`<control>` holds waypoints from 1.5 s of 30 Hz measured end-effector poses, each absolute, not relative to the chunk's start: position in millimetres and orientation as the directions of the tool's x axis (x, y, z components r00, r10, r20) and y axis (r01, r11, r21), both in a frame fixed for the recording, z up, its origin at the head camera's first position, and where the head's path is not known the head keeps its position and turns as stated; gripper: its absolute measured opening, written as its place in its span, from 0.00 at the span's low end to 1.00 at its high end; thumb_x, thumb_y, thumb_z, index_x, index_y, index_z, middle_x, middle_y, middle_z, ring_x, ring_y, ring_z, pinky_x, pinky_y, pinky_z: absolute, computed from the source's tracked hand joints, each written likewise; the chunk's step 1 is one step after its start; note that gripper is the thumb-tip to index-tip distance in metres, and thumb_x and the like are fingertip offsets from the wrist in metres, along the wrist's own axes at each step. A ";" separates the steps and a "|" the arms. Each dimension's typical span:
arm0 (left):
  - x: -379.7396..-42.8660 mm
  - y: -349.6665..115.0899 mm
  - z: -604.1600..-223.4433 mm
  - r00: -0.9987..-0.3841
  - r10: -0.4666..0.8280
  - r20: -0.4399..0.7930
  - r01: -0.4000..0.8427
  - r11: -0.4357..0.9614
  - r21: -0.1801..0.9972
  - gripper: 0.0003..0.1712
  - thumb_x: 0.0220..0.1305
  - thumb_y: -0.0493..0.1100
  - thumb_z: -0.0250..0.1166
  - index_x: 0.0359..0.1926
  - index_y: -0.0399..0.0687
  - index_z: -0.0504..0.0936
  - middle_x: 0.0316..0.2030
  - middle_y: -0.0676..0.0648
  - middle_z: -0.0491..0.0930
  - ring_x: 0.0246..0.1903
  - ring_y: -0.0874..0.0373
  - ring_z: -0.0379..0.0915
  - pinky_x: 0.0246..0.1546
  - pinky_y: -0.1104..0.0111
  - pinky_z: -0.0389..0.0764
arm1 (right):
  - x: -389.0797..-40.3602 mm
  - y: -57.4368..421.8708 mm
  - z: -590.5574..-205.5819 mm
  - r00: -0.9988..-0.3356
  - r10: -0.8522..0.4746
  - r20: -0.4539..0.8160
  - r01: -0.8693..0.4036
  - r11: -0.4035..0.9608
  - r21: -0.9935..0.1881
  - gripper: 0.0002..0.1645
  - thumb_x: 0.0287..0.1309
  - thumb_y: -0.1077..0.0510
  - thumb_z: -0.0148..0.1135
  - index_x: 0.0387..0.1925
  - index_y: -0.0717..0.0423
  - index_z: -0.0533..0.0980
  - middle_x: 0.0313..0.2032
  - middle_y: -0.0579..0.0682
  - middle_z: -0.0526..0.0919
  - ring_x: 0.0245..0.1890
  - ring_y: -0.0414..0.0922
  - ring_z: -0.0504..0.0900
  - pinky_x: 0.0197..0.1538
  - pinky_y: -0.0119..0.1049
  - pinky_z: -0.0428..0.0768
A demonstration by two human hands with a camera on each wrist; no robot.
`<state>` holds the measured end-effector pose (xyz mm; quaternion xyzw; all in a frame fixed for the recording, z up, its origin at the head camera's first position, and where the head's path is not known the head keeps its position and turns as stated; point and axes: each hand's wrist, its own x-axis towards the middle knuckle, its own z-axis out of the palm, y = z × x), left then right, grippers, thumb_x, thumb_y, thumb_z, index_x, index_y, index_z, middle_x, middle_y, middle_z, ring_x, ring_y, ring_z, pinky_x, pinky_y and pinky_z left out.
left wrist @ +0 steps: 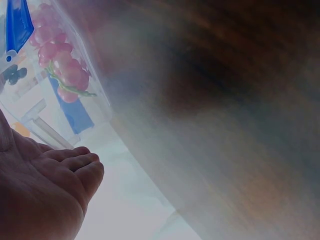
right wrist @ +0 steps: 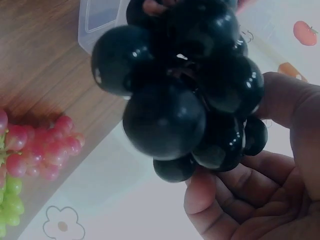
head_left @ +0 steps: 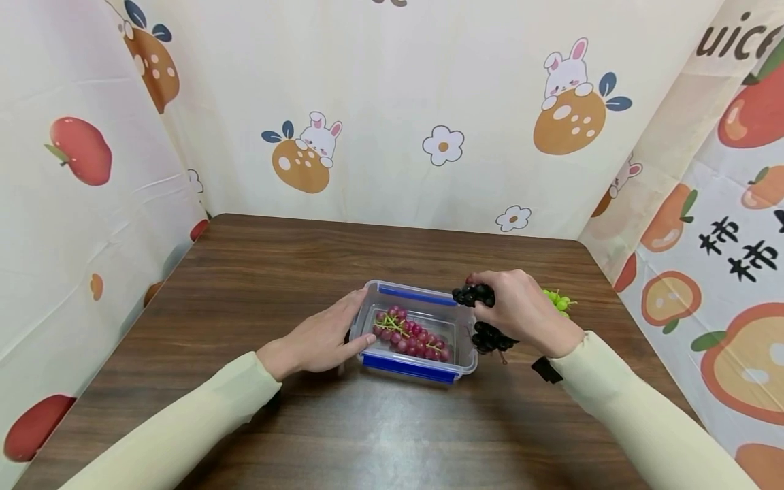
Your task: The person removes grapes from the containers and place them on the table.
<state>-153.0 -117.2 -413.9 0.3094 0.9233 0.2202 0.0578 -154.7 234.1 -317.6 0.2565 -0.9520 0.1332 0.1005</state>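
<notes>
My right hand grips black grapes at the right end of a clear plastic box with blue clips. In the head view, dark grapes show both above and below the fingers; I cannot tell whether they form one bunch. Inside the open box lies a bunch of red grapes with green stems. My left hand, fingers straight, rests against the box's left side. The left wrist view shows that hand beside the box, with red grapes visible through its wall.
Green grapes lie on the brown wooden table, partly hidden behind my right hand. Pink-red grapes lie by them in the right wrist view. A printed cloth hangs around the table's back and sides.
</notes>
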 end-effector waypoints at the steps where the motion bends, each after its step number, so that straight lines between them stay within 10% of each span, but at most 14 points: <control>1: -153.0 -117.2 -413.8 -0.802 0.597 0.030 0.546 0.712 0.442 0.55 0.73 0.75 0.45 0.83 0.45 0.39 0.81 0.42 0.46 0.78 0.48 0.46 0.74 0.51 0.58 | -154.4 235.1 -317.1 -0.850 -0.459 0.259 -0.513 0.835 -0.202 0.15 0.54 0.61 0.68 0.45 0.57 0.86 0.37 0.49 0.89 0.25 0.39 0.78 0.31 0.38 0.80; 45: -152.9 -116.6 -414.5 -0.805 0.592 0.029 0.543 0.717 0.438 0.55 0.73 0.74 0.45 0.83 0.45 0.40 0.81 0.40 0.47 0.78 0.48 0.48 0.73 0.50 0.60 | -152.1 277.1 -334.7 -0.914 -0.382 0.137 -0.404 0.889 -0.215 0.08 0.52 0.64 0.68 0.37 0.57 0.85 0.23 0.45 0.79 0.19 0.40 0.69 0.22 0.35 0.68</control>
